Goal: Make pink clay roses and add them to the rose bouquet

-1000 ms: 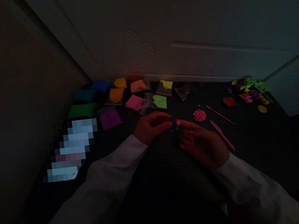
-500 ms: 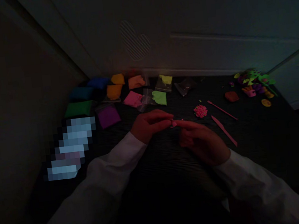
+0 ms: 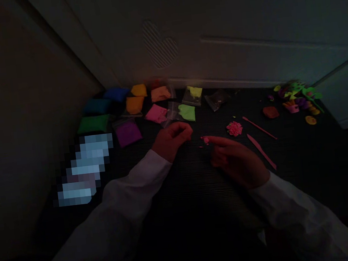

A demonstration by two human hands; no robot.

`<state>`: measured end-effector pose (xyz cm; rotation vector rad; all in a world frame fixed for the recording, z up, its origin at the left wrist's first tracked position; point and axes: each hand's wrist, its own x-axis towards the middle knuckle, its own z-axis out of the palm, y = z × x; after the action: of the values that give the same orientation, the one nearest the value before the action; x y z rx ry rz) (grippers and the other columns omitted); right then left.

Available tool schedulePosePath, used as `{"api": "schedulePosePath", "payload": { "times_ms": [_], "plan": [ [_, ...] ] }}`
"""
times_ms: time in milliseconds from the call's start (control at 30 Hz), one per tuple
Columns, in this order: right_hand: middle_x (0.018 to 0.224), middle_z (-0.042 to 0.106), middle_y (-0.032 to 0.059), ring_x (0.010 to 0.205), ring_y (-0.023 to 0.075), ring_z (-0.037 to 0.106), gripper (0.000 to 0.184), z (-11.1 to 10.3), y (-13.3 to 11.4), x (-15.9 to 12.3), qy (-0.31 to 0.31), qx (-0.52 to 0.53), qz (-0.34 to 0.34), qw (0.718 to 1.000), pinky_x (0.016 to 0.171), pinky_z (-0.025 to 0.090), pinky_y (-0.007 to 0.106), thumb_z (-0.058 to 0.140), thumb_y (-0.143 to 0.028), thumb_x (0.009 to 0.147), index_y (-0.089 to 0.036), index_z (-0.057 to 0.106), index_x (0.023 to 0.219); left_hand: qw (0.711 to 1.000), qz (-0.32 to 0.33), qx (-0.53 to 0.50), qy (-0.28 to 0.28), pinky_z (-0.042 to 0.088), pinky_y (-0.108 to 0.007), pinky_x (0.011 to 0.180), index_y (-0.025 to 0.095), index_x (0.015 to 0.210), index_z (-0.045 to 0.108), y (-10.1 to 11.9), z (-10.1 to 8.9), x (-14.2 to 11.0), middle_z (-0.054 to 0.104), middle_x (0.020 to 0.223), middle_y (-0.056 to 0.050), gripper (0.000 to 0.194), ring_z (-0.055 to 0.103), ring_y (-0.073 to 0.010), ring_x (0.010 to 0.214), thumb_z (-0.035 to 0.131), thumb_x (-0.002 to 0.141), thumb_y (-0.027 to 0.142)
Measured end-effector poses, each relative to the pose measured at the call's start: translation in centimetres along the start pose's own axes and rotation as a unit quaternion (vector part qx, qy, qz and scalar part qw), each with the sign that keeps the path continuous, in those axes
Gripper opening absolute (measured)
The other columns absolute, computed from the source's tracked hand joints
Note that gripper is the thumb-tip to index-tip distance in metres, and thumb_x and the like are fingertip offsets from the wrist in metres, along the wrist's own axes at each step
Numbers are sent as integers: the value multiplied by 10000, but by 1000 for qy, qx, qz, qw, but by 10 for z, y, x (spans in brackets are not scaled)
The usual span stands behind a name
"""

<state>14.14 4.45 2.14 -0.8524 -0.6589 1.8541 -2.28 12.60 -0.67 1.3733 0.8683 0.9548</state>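
My left hand [image 3: 174, 140] is closed, thumb and fingers pinched together above the dark table; whatever may be between the tips is hidden. To its right, my right hand [image 3: 238, 157] points its index finger left, with its other fingers curled under. At that fingertip sits a small lump of pink clay [image 3: 206, 140], with tiny pink bits around it. Further right lies a round pink clay flower [image 3: 234, 129] with many small petals. Beside it rest a thin pink modelling stick [image 3: 260, 128] and a pink plastic clay knife [image 3: 261, 151].
Several clay packs line the back left, among them a purple pack [image 3: 128, 133], a green pack [image 3: 93, 124] and a light green pack [image 3: 187, 112]. A pixelated bright screen [image 3: 86, 170] lies left. Colourful clay pieces [image 3: 299, 97] cluster at the far right, near a brownish-red lump [image 3: 271, 112].
My left hand has drawn away to the left and up from the pink clay, its fingers now curled into a pinch. My right index finger remains at the lump. The view shifted slightly.
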Motion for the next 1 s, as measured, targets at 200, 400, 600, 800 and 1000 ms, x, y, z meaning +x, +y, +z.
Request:
{"api": "schedulePosePath", "payload": {
  "times_ms": [200,400,600,800,1000],
  "plan": [
    [559,274,-33,526,67,243,302,-6,-9,3,21,-7,-28,999,523,226,224,388,-115,752,-132,539,1013,985,13,-169,40,325,-212,475,157,536,407,-10,-1,10,388,505,50,307,403,-56,459,459,754,366],
    [573,243,-39,516,73,217,320,4,-7,10,16,-7,-55,998,499,220,216,407,-135,720,-162,534,1013,992,20,-122,29,357,-195,509,160,749,530,-4,3,4,507,652,29,151,461,-53,537,598,663,265],
    [585,244,-39,510,71,208,343,19,4,14,-8,-2,-39,999,485,214,216,413,-135,700,-163,527,1022,997,40,-67,-17,411,-217,598,205,963,537,3,3,-4,536,822,2,423,516,-75,656,680,565,210],
    [581,263,-36,512,71,218,336,16,6,14,-11,10,-32,999,489,220,218,402,-122,706,-159,532,1014,999,36,-29,-3,426,-239,619,183,888,599,5,5,-5,581,767,-1,343,525,-93,662,680,561,249],
    [576,269,-38,512,67,227,335,16,6,13,-22,9,-26,999,496,224,219,399,-130,719,-154,527,1028,998,64,16,-2,430,-233,636,175,810,625,6,5,-6,596,732,6,255,538,-96,672,673,572,257]
  ]
}}
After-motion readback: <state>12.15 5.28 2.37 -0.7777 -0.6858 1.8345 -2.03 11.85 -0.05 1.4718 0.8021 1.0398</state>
